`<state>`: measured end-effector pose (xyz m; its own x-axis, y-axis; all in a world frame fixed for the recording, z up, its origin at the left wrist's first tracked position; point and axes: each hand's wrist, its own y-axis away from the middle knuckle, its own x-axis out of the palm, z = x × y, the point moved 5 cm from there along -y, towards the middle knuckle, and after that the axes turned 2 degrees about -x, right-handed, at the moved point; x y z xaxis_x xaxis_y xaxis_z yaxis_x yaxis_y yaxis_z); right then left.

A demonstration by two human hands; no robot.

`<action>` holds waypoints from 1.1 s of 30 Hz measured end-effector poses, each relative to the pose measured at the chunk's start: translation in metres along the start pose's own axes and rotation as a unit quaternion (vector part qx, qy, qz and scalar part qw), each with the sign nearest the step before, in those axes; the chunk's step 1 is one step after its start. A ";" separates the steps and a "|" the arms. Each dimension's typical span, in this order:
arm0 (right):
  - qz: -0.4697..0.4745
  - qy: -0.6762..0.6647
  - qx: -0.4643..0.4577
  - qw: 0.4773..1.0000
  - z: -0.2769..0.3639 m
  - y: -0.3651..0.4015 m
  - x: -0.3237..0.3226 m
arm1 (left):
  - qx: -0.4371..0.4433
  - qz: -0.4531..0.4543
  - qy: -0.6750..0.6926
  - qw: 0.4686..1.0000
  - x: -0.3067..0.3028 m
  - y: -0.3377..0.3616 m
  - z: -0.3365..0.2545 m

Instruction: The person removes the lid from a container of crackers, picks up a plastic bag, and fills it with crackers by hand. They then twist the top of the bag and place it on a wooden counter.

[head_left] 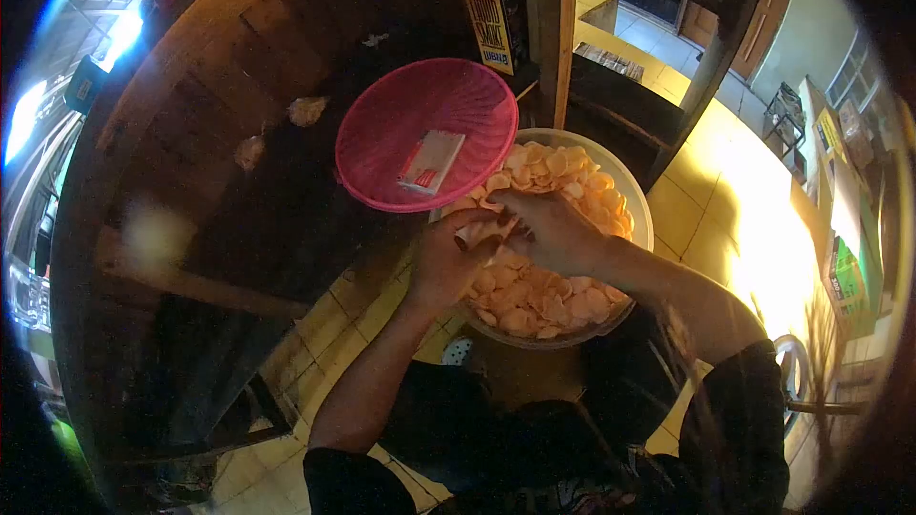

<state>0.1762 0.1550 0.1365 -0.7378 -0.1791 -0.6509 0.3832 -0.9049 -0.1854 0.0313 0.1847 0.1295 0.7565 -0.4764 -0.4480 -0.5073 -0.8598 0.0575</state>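
A wide pale basin full of round, thin orange-pink chips stands in front of the person's lap. Over the chips, my left hand and my right hand meet, with fingers bent and fingertips close together. Something pale and thin seems to be between them, too small to make out. Up and to the left, a pink ribbed basket overlaps the basin's edge and holds a small white and red plastic packet.
A dark wooden table fills the left side. Behind the basket stands a yellow and black box beside a wooden post. Yellow floor tiles lie to the right, with a green and white carton at the far right.
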 end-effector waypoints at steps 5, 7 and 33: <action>0.330 0.249 0.163 0.896 -0.020 0.020 0.030 | 0.004 -0.075 -0.093 0.993 -0.016 -0.001 0.009; 0.400 0.285 0.116 0.863 -0.028 0.036 0.050 | -0.035 -0.093 -0.132 0.986 -0.021 0.004 -0.006; -0.008 0.047 0.019 0.999 -0.011 0.009 -0.007 | 0.013 -0.026 0.014 0.999 -0.007 -0.001 0.024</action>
<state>0.1905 0.1525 0.1310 -0.6869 -0.1291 -0.7152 0.3493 -0.9216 -0.1691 0.0167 0.1930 0.1115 0.7939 -0.4362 -0.4237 -0.4771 -0.8788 0.0107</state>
